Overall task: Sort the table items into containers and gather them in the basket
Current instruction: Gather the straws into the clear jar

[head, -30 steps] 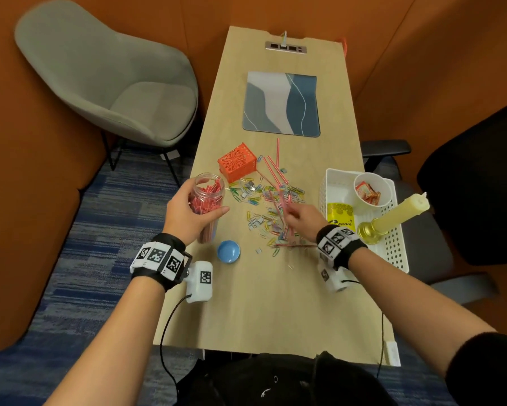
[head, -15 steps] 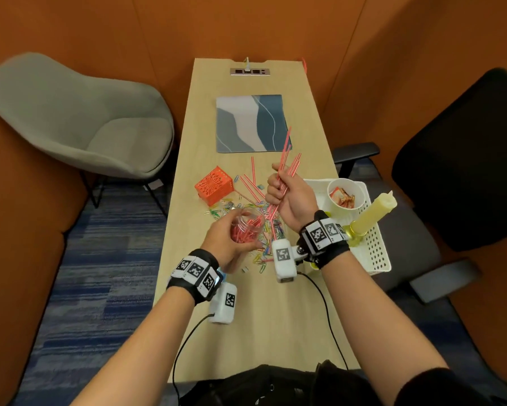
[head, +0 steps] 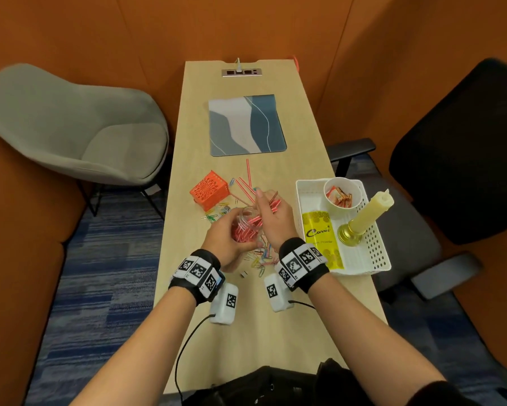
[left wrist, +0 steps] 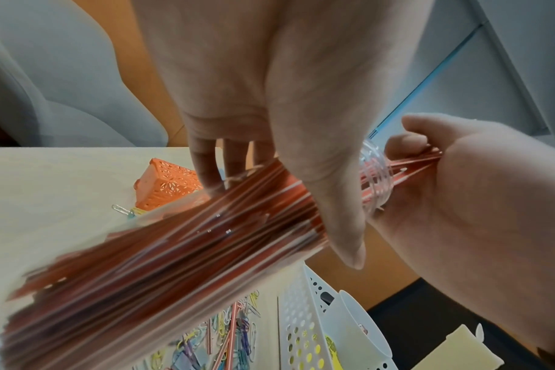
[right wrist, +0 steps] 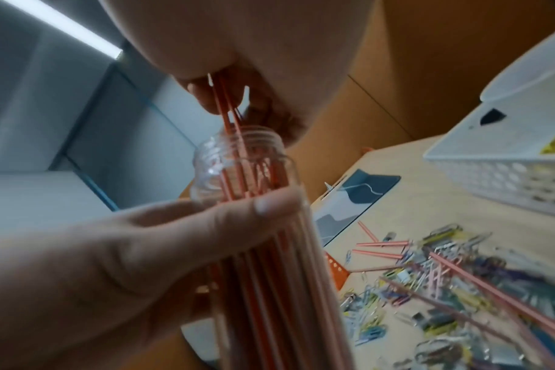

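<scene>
My left hand (head: 227,243) grips a clear plastic jar (head: 247,225) packed with red-and-white sticks and holds it tilted above the table. My right hand (head: 271,216) pinches a small bundle of the same sticks (head: 273,204), whose lower ends are inside the jar's threaded mouth (right wrist: 238,147). In the left wrist view the jar (left wrist: 174,250) lies across the palm. More sticks (head: 244,183) lie loose on the table among a scatter of coloured paper clips (head: 215,214). The white basket (head: 363,260) stands to the right.
An orange perforated box (head: 209,190) lies on its side beyond the clips. The basket holds a white cup (head: 341,183) of sachets, a yellow packet (head: 319,232) and a candle (head: 369,212) in a brass holder. A blue-grey mat (head: 246,124) lies farther back. Chairs flank the table.
My right hand gathered sticks from the table, raised them upright, then lowered them into the jar's mouth. My left hand brought the jar toward the middle and tilted it.
</scene>
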